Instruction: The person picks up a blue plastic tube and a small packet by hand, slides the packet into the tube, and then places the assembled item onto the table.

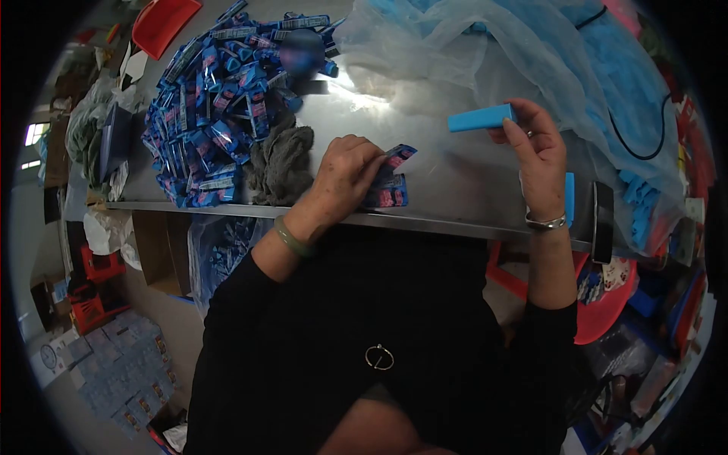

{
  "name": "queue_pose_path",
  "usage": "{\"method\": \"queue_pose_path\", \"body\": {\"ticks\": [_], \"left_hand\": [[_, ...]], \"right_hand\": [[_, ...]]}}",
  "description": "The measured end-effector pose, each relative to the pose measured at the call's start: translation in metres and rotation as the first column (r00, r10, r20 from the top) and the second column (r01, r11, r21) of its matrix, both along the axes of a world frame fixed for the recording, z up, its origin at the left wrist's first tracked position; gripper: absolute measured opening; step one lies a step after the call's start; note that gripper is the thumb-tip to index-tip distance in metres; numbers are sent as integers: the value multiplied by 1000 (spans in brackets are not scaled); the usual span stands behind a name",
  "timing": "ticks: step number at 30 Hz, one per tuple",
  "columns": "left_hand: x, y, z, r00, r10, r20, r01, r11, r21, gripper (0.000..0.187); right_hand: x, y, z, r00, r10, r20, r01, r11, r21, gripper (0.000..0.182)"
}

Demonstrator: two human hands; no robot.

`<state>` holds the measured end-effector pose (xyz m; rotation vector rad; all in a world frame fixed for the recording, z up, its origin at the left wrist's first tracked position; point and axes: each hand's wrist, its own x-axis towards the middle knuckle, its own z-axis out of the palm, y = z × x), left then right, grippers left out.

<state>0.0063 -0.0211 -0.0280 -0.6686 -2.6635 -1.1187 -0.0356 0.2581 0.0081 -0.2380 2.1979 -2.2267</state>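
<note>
My left hand (345, 178) is closed near the table's front edge, thumb and fingers pinching a small blue-and-pink printed wrapper (401, 156). A second printed wrapper (391, 194) lies just below those fingers, by the metal rim. To the right, my right hand (537, 152) is raised over the table and grips a light-blue rectangular block (481, 118) by one end, its length pointing left. Another light-blue piece (569, 199) shows beside my right wrist. Left of my left hand, a crumpled grey cloth (280, 163) rests against a heap of blue printed packets (216, 114).
A clear plastic bag (516, 45) with light-blue pieces covers the table's back right. A dark flat object (602, 222) sits at the front edge on the right. At the back left is a red scoop-like tray (163, 26). Below the table stand a cardboard box (161, 254) and a red basin (607, 303).
</note>
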Motion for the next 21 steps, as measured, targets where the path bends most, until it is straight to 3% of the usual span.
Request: {"method": "queue_pose_path", "body": {"ticks": [2,4,6,7,9,11,13,15,18,21], "left_hand": [[-1,-2,1,1000,-5,5,5,1000,4,3],[0,-1,1,1000,-13,12,13,1000,13,3],[4,3,-1,966,22,257,-101,949,298,5],[5,5,-2,966,23,257,-101,950,297,5],[7,9,-4,905,-54,423,-189,838,511,8],[7,11,-6,920,-34,390,-185,840,511,10],[7,12,-6,934,-18,356,-179,841,511,11],[8,13,-3,918,-16,397,-247,760,601,7],[8,7,-2,921,18,389,-224,841,493,3],[9,9,5,916,37,400,-244,842,481,3]], "right_hand": [[-2,0,1,1000,16,10,-16,999,-43,32],[-4,2,2,985,147,90,-120,959,-257,32],[-4,1,0,976,163,142,-112,943,-312,31],[-4,-1,-1,965,180,192,-100,926,-365,30],[-2,-7,-7,971,140,193,-66,936,-346,29],[-1,-12,-11,976,100,195,-31,944,-327,28],[1,-13,-12,977,3,212,32,986,-161,26],[2,-14,-17,982,-14,187,41,989,-141,26],[3,-18,-12,991,-60,119,74,991,-111,27],[3,-20,-7,993,-80,92,90,990,-112,27]]}}
